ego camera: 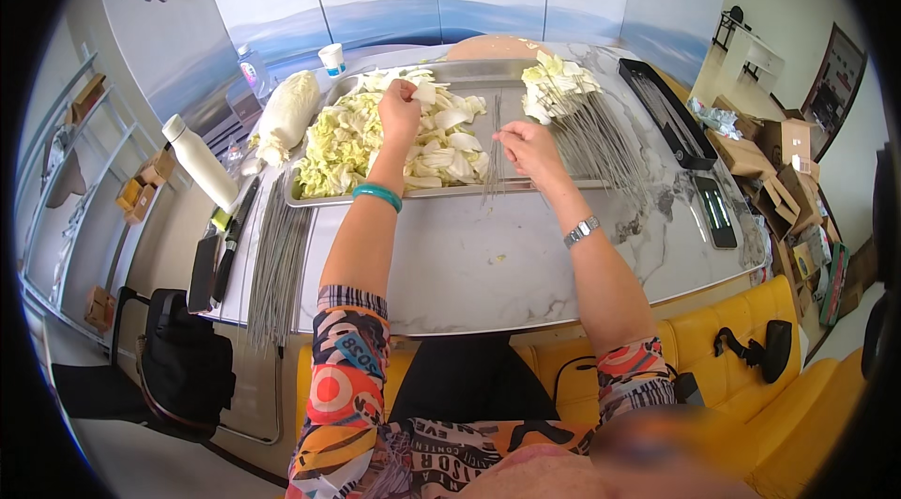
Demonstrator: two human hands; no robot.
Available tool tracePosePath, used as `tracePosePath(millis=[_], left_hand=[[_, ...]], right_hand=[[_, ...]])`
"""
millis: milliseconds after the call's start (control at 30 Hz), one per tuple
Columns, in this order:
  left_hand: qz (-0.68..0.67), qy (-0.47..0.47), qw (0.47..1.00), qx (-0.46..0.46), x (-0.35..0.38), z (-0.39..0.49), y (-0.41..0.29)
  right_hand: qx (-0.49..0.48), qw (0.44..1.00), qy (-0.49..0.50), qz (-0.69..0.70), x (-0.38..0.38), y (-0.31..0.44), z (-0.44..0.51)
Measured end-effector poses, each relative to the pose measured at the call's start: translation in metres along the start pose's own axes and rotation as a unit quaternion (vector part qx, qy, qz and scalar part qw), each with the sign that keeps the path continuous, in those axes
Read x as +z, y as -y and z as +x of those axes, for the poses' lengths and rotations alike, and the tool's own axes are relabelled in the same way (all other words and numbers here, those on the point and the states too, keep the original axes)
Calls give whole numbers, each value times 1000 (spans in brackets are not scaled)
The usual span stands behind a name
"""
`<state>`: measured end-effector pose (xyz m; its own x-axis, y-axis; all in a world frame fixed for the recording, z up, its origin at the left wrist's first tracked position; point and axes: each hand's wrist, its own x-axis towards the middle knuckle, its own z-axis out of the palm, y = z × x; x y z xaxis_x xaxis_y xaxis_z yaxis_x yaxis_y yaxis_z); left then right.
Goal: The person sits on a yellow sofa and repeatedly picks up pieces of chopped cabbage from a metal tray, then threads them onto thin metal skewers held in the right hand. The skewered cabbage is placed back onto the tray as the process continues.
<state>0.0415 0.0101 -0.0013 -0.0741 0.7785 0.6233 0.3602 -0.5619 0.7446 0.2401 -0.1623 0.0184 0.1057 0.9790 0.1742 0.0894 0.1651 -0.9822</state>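
Pinched in the fingertips of my left hand (400, 110) is a pale piece of cabbage (424, 92), above a heap of cut napa cabbage (345, 136) in a metal tray (493, 74). My right hand (529, 150) is closed at the fingertips around a thin metal skewer, mostly hidden by the hand. Just left of those fingertips, a few loose skewers (491, 178) lie across the tray's front rim. At the tray's right end, skewers loaded with cabbage leaves (556, 87) are piled, their bare shafts (598, 140) fanning towards me.
Left of the tray are a whole napa cabbage (290, 108), a white bottle (200, 161), a knife (236, 238) and a skewer bundle (278, 259). A paper cup (332, 60) stands behind. On the right are a black box of skewers (665, 112) and a phone (716, 212).
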Motion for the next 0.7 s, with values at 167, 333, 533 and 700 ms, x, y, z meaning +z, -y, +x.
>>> tracePosePath(millis=[167,333,533,700], left_hand=[[-196,39,978,-54,-5,-2,-13],[-342,64,929,-129,-11,-7,-35],[-406,103,899,-128,-21,-16,-42],[-436,80,890,-111,-26,-20,-40]], right_hand=[[1,1000,24,10,0,2,-2],[-7,998,43,41,0,3,-3],[-14,996,43,71,1,6,-4],[-18,997,44,67,2,6,-3]])
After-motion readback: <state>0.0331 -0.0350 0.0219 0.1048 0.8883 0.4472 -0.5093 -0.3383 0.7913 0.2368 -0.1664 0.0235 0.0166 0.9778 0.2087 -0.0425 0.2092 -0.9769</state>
